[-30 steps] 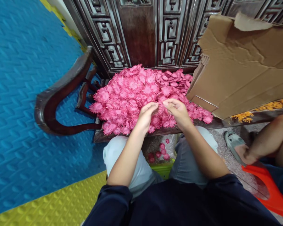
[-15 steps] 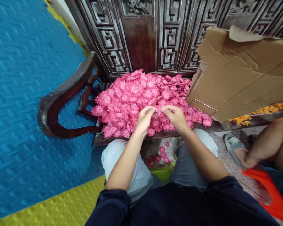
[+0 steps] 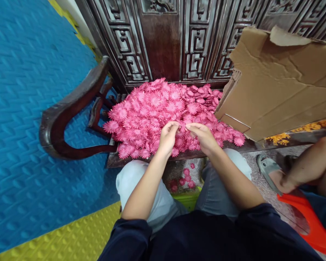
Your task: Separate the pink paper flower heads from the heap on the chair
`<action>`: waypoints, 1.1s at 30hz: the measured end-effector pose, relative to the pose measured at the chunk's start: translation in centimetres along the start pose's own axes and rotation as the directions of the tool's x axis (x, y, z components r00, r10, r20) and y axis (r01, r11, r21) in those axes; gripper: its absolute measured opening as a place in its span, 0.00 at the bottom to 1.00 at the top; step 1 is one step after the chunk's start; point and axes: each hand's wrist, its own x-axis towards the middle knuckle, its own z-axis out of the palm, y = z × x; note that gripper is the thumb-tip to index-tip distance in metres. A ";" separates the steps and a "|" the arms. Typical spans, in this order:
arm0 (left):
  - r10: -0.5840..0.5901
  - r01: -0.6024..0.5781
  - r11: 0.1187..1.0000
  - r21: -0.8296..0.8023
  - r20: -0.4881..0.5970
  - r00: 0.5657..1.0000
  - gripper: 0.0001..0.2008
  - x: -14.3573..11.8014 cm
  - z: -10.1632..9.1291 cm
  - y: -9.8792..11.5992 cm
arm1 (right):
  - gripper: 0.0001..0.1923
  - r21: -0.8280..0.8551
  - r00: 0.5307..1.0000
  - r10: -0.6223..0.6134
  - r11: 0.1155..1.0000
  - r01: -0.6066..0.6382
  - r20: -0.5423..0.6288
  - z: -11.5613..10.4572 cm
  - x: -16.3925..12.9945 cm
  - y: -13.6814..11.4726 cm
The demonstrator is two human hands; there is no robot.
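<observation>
A big heap of pink fabric flowers covers the seat of a dark carved wooden chair. My left hand and my right hand meet over the near side of the heap. Their fingertips pinch together around a pink flower piece held between them. Both forearms reach out from dark sleeves over my knees in light trousers.
A torn cardboard sheet leans at the right, over orange flowers. A few pink flowers lie on the floor between my knees, above a green container. Another person's leg, a sandal and a red stool are at right. Blue and yellow mats cover the left floor.
My hands have stayed at the same spot on the heap, fingertips closing slightly nearer each other. The view has shifted a little.
</observation>
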 end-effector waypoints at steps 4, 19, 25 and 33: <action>0.008 -0.007 1.000 0.029 -0.029 1.000 0.05 -0.1 0.1 0.1 | 0.10 0.016 0.999 0.033 0.999 -0.034 0.018 0.0 0.1 0.1; 0.324 -0.303 0.889 0.343 -0.004 0.946 0.04 -1.1 0.0 0.4 | 0.12 0.080 0.994 0.065 0.994 -0.072 0.086 0.4 -0.1 0.6; 0.291 -0.245 0.940 0.235 -0.183 0.939 0.05 0.4 -1.3 0.0 | 0.13 0.118 0.992 0.088 0.988 -0.099 0.093 -0.2 0.2 0.8; 0.229 -0.231 0.911 0.343 0.045 0.972 0.02 -0.1 -0.9 0.4 | 0.12 -0.025 0.999 -0.029 0.999 0.030 0.042 0.3 -0.1 0.7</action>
